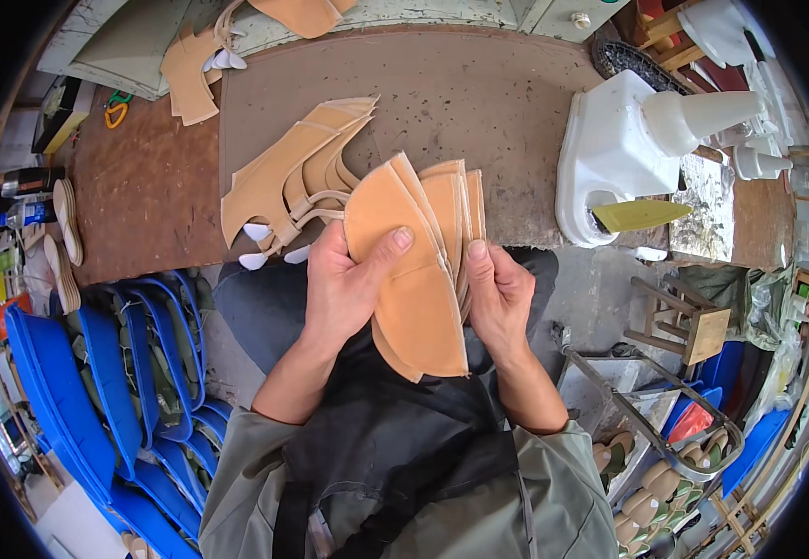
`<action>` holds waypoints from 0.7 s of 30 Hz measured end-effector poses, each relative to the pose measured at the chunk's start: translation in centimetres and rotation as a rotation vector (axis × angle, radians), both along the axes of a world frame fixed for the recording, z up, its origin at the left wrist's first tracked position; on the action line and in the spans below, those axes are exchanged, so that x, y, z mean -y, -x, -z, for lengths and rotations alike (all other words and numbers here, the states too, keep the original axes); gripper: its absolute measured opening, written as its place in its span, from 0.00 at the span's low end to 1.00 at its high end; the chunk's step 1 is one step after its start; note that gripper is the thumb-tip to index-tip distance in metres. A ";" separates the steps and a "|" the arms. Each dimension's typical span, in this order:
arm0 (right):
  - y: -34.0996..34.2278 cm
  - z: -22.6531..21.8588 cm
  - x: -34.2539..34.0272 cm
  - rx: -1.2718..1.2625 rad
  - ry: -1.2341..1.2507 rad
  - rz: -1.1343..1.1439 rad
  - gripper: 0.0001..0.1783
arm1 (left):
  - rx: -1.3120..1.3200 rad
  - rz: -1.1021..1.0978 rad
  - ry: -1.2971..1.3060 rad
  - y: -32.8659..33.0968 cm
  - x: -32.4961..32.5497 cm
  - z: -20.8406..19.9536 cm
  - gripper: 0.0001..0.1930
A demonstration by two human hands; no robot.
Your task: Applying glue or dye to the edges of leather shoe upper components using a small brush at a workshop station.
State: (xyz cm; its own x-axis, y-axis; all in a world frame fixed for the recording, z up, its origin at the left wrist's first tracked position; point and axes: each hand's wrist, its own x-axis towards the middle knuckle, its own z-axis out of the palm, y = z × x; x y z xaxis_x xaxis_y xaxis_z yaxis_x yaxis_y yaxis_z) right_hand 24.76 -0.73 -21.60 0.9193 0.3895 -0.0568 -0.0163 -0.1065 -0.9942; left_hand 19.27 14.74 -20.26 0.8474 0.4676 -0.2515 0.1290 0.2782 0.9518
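Over my lap, at the table's front edge, both hands hold a fanned stack of tan shoe upper pieces [414,298]. My left hand [344,284] grips the front pieces, its thumb pressed flat on the top one. My right hand [500,293] pinches the right edges of the pieces behind, thumb in front. The fingers behind the stack are hidden. Just beyond my left hand, a bundle of similar tan pieces [283,163] lies on the table, with looped straps [316,207] and white tabs [255,233] at its near end.
More tan pieces [190,79] lie at the table's [460,93] far left, near orange-handled scissors [116,114]. At the right stands a white plastic container [609,140] with a yellow-green blade-shaped tool [642,215]. Blue racks [69,382] stand low left; a wooden stool [693,326] is right.
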 end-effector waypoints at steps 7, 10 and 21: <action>-0.6 -0.5 -0.2 -0.043 0.067 -0.013 0.18 | 0.033 -0.049 0.064 -0.2 0.9 0.2 0.11; -1.0 -0.3 0.3 -0.008 0.090 -0.072 0.17 | 0.031 -0.003 0.118 0.0 0.5 0.3 0.11; -1.2 -0.3 -0.3 -0.126 -0.065 -0.064 0.15 | 0.029 0.060 0.100 0.5 0.6 0.2 0.10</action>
